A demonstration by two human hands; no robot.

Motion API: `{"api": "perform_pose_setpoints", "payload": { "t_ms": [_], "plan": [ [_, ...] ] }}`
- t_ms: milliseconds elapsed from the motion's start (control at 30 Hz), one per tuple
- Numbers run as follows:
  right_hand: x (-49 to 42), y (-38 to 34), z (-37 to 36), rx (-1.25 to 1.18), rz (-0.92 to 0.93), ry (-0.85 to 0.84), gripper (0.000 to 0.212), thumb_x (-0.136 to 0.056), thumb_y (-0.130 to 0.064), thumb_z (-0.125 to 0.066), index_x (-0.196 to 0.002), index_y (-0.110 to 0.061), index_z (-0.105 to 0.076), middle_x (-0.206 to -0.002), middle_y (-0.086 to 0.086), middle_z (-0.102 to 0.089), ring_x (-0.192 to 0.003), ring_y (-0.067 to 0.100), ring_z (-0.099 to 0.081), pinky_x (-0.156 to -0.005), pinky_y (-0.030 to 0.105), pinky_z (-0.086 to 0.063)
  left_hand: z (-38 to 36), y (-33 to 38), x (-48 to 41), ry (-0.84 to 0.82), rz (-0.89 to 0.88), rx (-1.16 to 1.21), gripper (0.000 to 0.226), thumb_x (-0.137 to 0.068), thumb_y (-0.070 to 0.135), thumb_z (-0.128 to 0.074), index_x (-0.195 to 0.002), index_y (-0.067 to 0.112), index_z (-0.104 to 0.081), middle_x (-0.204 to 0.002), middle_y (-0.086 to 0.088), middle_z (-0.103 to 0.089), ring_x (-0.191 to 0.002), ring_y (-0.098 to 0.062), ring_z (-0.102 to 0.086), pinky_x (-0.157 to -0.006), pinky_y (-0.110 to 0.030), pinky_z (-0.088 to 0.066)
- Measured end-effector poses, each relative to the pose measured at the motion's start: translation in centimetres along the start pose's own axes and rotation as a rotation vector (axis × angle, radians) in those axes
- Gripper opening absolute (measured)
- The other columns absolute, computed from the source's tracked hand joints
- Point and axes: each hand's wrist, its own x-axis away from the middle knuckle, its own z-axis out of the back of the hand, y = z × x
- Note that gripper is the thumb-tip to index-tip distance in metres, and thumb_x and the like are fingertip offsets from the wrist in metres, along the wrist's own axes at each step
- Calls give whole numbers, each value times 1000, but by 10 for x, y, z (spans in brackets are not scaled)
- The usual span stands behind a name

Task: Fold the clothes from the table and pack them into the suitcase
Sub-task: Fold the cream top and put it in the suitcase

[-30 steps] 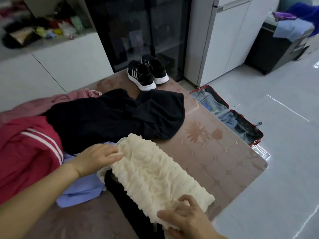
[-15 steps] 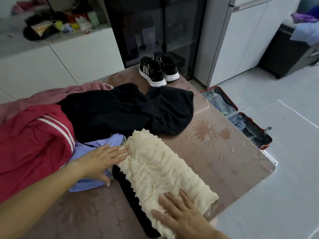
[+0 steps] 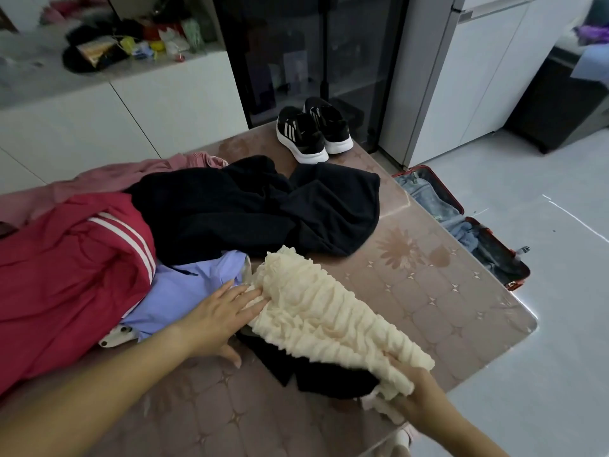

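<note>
A cream ruffled garment (image 3: 316,311) lies diagonally on the pink patterned table (image 3: 428,291), partly over a black cloth (image 3: 313,374). My left hand (image 3: 224,318) presses straight fingers against its left edge. My right hand (image 3: 415,400) grips its near end, and the cloth hides the fingers. Behind it lie a black garment (image 3: 247,209), a red jacket with white stripes (image 3: 66,275), a lilac shirt (image 3: 184,291) and a pink garment (image 3: 115,179). The red-rimmed suitcase (image 3: 514,285) lies open on the floor to the right, with denim inside.
A pair of black sneakers (image 3: 313,130) stands at the table's far edge. White cabinets and a dark glass cabinet (image 3: 313,54) are behind the table. The pale tiled floor (image 3: 543,324) spreads to the right of the table.
My right hand went from lying flat on the cream garment to gripping its near end. The garment is now bunched narrower. My left hand stays at its left edge.
</note>
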Motion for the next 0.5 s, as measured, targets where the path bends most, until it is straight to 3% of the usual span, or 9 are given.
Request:
{"api": "perform_pose_setpoints", "payload": {
  "t_ms": [67, 167, 200, 233, 300, 367, 433, 500],
  "plan": [
    [-2, -8, 17, -150, -104, 100, 30, -72, -19, -66, -81, -47, -68, -77, -17, -70, -73, -6, -62, -68, 20, -52, -1, 3, 1, 16, 13, 65, 142, -38, 86, -63, -150, 21, -4, -139, -4, -44, -124, -24, -44, -105, -39, -29],
    [-7, -10, 29, -351, -265, 183, 19, -79, -9, -73, -79, -28, -72, -79, -1, -72, -74, 10, -65, -73, 41, -54, 0, 11, 1, 107, 34, 153, 129, -36, 78, -73, -145, 23, -31, -132, -1, -52, -116, -17, -45, -97, -28, -32],
    [-9, -12, 31, -412, -303, 194, 13, -76, -11, -77, -79, -22, -73, -80, 7, -72, -76, 17, -66, -75, 46, -53, 0, 15, 0, 160, 54, 169, 121, -37, 75, -75, -140, 23, -38, -129, 0, -55, -114, -15, -49, -94, -26, -39],
    [-11, -16, 34, -472, -321, 198, 17, -69, -26, -84, -81, -20, -73, -83, 12, -72, -77, 23, -67, -75, 49, -54, 1, 19, -1, 199, 82, 181, 115, -39, 71, -77, -136, 23, -41, -127, 2, -56, -111, -15, -54, -90, -27, -46],
    [-12, -18, 39, -517, -329, 211, 62, -44, -65, -84, -86, -21, -73, -86, 15, -72, -80, 27, -69, -72, 44, -56, -1, 26, -6, 277, 138, 189, 97, -44, 42, -85, -131, 24, -44, -122, 6, -55, -103, -17, -60, -80, -26, -50],
    [-14, -26, 45, -551, -320, 210, 77, -35, -73, -80, -90, -20, -72, -87, 14, -72, -81, 28, -70, -68, 38, -57, 8, 31, -11, 297, 194, 256, 85, -46, 2, -71, -124, 27, -47, -111, 9, -58, -95, -19, -62, -71, -20, -45],
    [-15, -29, 53, -598, -307, 210, 83, -36, -69, -84, -96, -13, -70, -91, 16, -72, -84, 29, -70, -68, 37, -58, 23, 29, -11, 223, 220, 373, 67, -59, -2, -59, -118, 29, -52, -101, 10, -60, -92, -16, -58, -67, -16, -39],
    [-14, -29, 66, -637, -309, 211, 83, -45, -57, -88, -104, -5, -64, -95, 19, -71, -86, 32, -69, -69, 39, -58, 41, 23, -9, 46, 212, 625, 28, -71, 17, -58, -96, 28, -55, -88, 9, -59, -83, -13, -56, -68, -32, -48]
  ]
}}
